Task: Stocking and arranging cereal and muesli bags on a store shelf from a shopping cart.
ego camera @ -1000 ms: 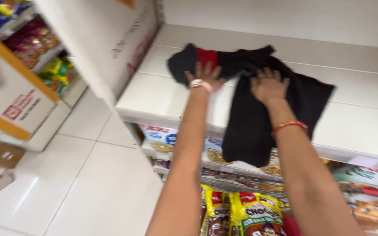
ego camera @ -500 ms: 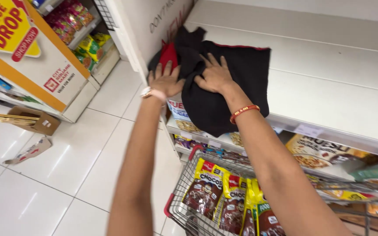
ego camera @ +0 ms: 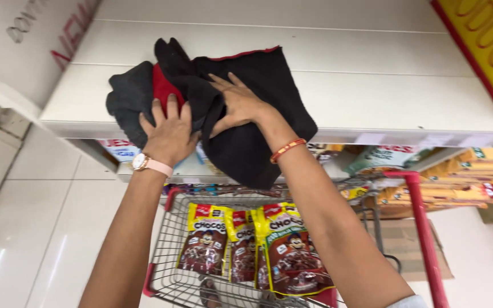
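- Nearest, below both forearms: wire shopping cart (ego camera: 169, 256) with red trim, holding brown-and-yellow cereal pouches (ego camera: 292, 256) stood upright side by side.
- Red cart handle (ego camera: 423, 228) off to the right of the right forearm, running down toward the lower edge.
- Left hand (ego camera: 169, 134), pale pink watch (ego camera: 144, 163) at the wrist, laid palm-down with fingers (ego camera: 172, 111) spread and only slightly curled; pressing on the bunched left part of the dark cloth (ego camera: 252, 114), not closed around it.
- Red patch of the cloth (ego camera: 164, 85) just beyond the left fingertips; a grey fold (ego camera: 126, 97) just left of them.
- Right hand (ego camera: 238, 105), orange band (ego camera: 287, 149) at the wrist, fingers (ego camera: 223, 85) splayed and bent, digging into a gathered fold at the cloth's middle; thumb tucked against the fabric, a loose pinch rather than a full grip.
- Cloth lying on the white shelf top (ego camera: 400, 97), one end hanging over the front edge below the right hand's palm.
- Thin red hem along the cloth's far edge, past the right fingertips.
- Under the shelf, beyond the cart: rows of packaged goods (ego camera: 475, 182).
- Farthest right: yellow sign with red border (ego camera: 486, 45).
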